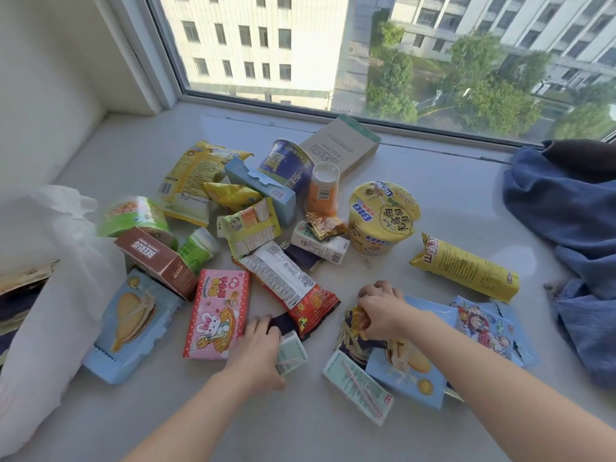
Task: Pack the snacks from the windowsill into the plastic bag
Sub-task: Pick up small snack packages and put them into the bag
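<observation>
Several snacks lie scattered on the pale windowsill (450, 195). My left hand (258, 348) grips a small pale green drink carton (293, 353) next to a pink rabbit box (216, 311) and a red-and-white packet (293, 285). My right hand (380, 308) pinches a crumpled yellow-orange wrapper (360, 320) above a dark wrapper and a light blue biscuit packet (413, 371). The white plastic bag (63, 288) lies at the left, its mouth partly out of frame.
Further back stand a yellow noodle cup (383, 218), a purple cup (288, 165), an orange tube (323, 191) and a cardboard box (343, 145). A yellow tube packet (466, 271) lies right. Blue cloth (566, 208) is heaped at the right edge. The window runs behind.
</observation>
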